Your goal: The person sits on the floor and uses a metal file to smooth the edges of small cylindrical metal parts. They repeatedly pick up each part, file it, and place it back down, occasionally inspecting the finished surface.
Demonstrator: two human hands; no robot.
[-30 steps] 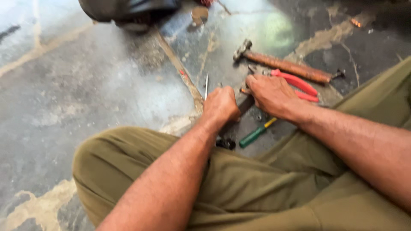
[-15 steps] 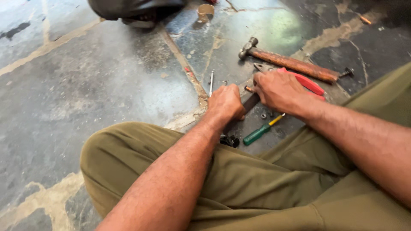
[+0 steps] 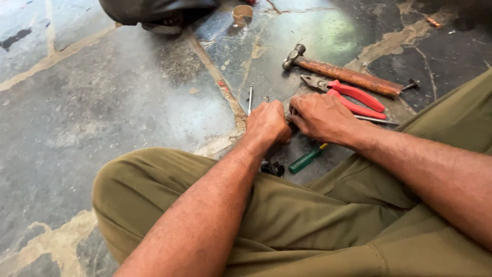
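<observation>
Person seated on a dark, patchy stone floor (image 3: 118, 102), knees in olive trousers (image 3: 318, 220), both forearms reaching forward and meeting low over the floor.

Left hand (image 3: 267, 123) clenched into a fist, knuckles up, closed around something thin; what it grips is hidden inside the fist. Right hand (image 3: 320, 117) pressed right up against it, fingers curled down over a small dark piece (image 3: 291, 124) that shows only as a sliver between the two hands. Cannot tell what the piece is.

Around the grip:
- Just beyond the left fist, a thin metal rod (image 3: 250, 99) lies on the floor, pointing away from the person.
- Just beyond the right hand, red-handled pliers (image 3: 353, 97), handles running off to the right, jaws towards the fists.
- Past the pliers, a hammer (image 3: 343, 74) with a worn wooden handle, head on the left.
- Just under the right wrist, on the near side, a green-handled screwdriver (image 3: 306, 160), partly covered by the hand.
- Beside the screwdriver, close to the left forearm, a small black part (image 3: 272, 168) at the trouser edge.
- Well beyond the hands, at the top, a short brass-coloured ring (image 3: 242, 13) next to a dark bulky object (image 3: 159, 10).
</observation>
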